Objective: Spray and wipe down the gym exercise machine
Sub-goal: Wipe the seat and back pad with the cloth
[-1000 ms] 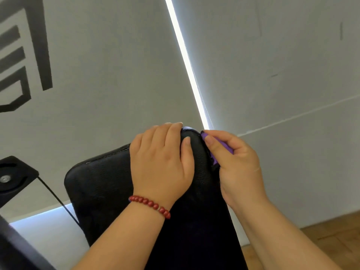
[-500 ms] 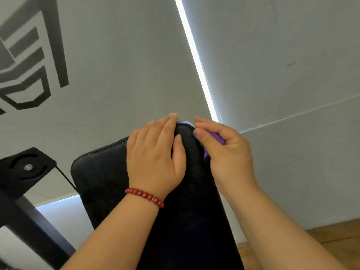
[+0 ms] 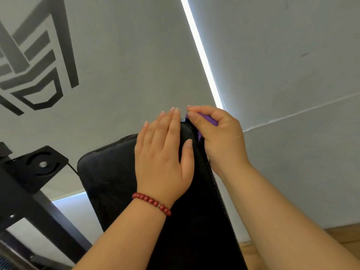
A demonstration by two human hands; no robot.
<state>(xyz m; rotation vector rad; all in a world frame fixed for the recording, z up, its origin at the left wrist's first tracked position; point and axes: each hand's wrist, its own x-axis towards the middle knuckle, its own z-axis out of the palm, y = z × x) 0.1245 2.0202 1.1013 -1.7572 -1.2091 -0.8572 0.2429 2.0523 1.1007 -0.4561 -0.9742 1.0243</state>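
Two hands work at the far end of a black padded backrest point(image 3: 109, 176), which rises tilted from the near bottom edge toward the wall. The left hand point(image 3: 163, 162) lies flat on the pad's upper right part. Its fingers are straight and close together, their tips reach just past the pad's far rim, and the thumb is spread out to the right across the leather. A bracelet of red beads point(image 3: 152, 201) circles the left wrist.

The right hand point(image 3: 220, 139) sits just right of the left at the pad's far right corner, the two hands almost touching near the fingertips. Its fingers are curled round a purple cloth point(image 3: 211, 119), with the thumb pinching it from the near side. Most of the cloth is buried in the fist, so only a purple strip shows. It seems to press against the pad's corner and right edge, though the contact itself is hidden. White stitching runs along that right edge below the hand.

Left of the pad stands the machine's black metal frame point(image 3: 21, 201), carrying a square plate with curved slots and a bolt point(image 3: 39, 166). A thin black cable point(image 3: 73, 168) runs from the plate toward the pad. Behind is a pale wall with a dark grey angular graphic point(image 3: 39, 61) at far left and a bright light strip point(image 3: 202, 53) slanting down to the right hand. Wooden floor point(image 3: 342, 236) shows at near right.
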